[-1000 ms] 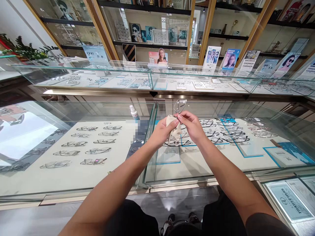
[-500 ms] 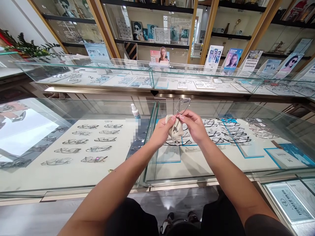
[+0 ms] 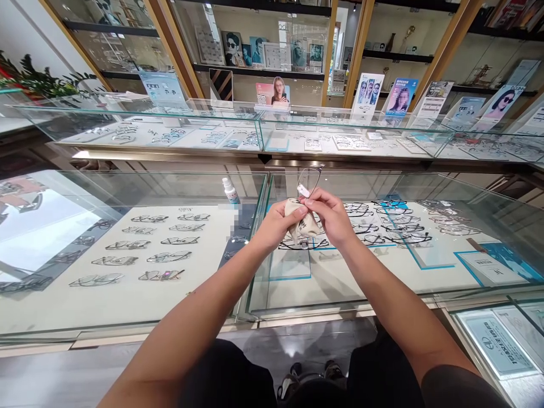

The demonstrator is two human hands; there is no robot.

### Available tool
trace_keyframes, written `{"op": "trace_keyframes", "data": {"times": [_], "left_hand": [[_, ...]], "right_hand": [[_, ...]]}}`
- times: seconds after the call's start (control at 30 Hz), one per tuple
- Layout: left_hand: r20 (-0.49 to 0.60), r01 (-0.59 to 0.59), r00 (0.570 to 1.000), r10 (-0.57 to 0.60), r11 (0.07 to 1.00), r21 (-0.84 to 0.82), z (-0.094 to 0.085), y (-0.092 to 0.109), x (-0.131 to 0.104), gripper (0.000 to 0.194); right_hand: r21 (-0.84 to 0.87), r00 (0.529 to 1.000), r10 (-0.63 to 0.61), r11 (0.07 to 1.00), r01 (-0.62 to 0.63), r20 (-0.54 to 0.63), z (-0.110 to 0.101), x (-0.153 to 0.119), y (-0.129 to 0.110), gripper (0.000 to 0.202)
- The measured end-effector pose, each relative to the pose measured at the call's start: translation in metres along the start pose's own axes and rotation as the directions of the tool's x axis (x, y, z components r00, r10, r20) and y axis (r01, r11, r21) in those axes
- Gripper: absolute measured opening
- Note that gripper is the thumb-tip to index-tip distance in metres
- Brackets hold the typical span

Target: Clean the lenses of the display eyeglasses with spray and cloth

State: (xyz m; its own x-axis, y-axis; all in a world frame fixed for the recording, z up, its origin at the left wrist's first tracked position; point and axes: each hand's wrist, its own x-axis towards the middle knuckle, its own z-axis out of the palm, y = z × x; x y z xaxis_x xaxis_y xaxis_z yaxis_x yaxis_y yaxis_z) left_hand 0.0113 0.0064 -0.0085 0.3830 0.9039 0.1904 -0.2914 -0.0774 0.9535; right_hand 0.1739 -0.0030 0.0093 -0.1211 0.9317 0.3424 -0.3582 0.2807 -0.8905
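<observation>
My left hand (image 3: 275, 224) is closed on a cream cleaning cloth (image 3: 306, 229) with dark print, bunched under the thumb. Beside it, my right hand (image 3: 333, 214) pinches a thin-framed pair of eyeglasses (image 3: 319, 174). One rim rises above the fingertips, and a small white patch, perhaps a tag, shows at its lower left. The cloth and fingers cover the rest of the frame. Both hands meet above the glass counter (image 3: 293, 297), over rows of dark-framed spectacles (image 3: 402, 235).
A white spray bottle (image 3: 230, 191) stands on the counter left of my hands. More eyeglasses (image 3: 165, 256) lie under the left glass. Across the back runs a second glass case (image 3: 204, 116) with advertising cards (image 3: 399, 96) on top.
The eyeglasses have turned in my fingers, and a white patch now shows by the rim. The cloth has shifted and is folded differently. The view has moved slightly.
</observation>
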Motion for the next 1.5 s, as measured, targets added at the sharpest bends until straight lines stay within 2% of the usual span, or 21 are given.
{"op": "trace_keyframes", "data": {"times": [0.17, 0.3, 0.43, 0.57, 0.7, 0.8, 0.9, 1.0, 1.1, 1.27, 1.5], "left_hand": [[-0.019, -0.004, 1.000, 0.005, 0.999, 0.054, 0.000, -0.001, 0.001, 0.052], [0.090, 0.083, 0.992, -0.089, 0.994, 0.068, -0.005, 0.006, 0.000, 0.056], [0.147, 0.055, 0.986, -0.077, 0.987, 0.148, -0.007, 0.012, -0.001, 0.048], [0.060, 0.001, 0.998, -0.009, 0.991, 0.131, -0.002, 0.008, -0.001, 0.047], [-0.037, -0.024, 0.999, 0.027, 0.996, 0.089, 0.003, 0.000, 0.000, 0.050], [-0.044, -0.027, 0.999, 0.031, 0.995, 0.091, 0.002, -0.001, 0.001, 0.056], [0.020, 0.034, 0.999, -0.036, 0.996, 0.080, -0.006, 0.006, 0.002, 0.059], [0.141, 0.122, 0.982, -0.129, 0.991, 0.054, -0.016, 0.013, 0.002, 0.051], [0.193, 0.132, 0.970, -0.147, 0.987, 0.091, -0.021, 0.014, 0.003, 0.044], [0.091, 0.066, 0.993, -0.073, 0.995, 0.079, -0.014, 0.003, 0.006, 0.045], [-0.041, 0.000, 0.999, 0.004, 0.997, 0.082, -0.003, -0.002, 0.003, 0.057]], "right_hand": [[-0.008, 1.000, 0.015, 1.000, -0.015, -0.010, -0.001, 0.001, -0.003, 0.021], [0.034, 0.997, 0.042, 0.999, -0.041, -0.059, -0.004, 0.003, -0.006, 0.016], [0.069, 0.992, 0.071, 0.996, -0.064, -0.104, -0.004, 0.005, -0.006, 0.016], [0.048, 0.993, 0.062, 0.997, -0.058, -0.102, 0.000, 0.004, -0.001, 0.018], [0.028, 0.999, 0.033, 0.999, -0.032, -0.032, 0.000, 0.003, 0.005, 0.021], [0.016, 1.000, 0.020, 1.000, -0.020, -0.009, -0.001, 0.003, 0.004, 0.021], [0.043, 0.999, 0.023, 0.999, -0.022, -0.025, -0.001, 0.003, 0.001, 0.019], [0.086, 0.995, 0.076, 0.994, -0.070, -0.070, 0.000, 0.005, -0.002, 0.021], [0.116, 0.986, 0.130, 0.986, -0.118, -0.101, 0.002, 0.005, -0.001, 0.024], [0.130, 0.983, 0.163, 0.980, -0.152, -0.083, 0.004, 0.004, 0.005, 0.026], [0.093, 0.995, 0.086, 0.992, -0.081, -0.051, 0.006, 0.000, 0.005, 0.021]]}}
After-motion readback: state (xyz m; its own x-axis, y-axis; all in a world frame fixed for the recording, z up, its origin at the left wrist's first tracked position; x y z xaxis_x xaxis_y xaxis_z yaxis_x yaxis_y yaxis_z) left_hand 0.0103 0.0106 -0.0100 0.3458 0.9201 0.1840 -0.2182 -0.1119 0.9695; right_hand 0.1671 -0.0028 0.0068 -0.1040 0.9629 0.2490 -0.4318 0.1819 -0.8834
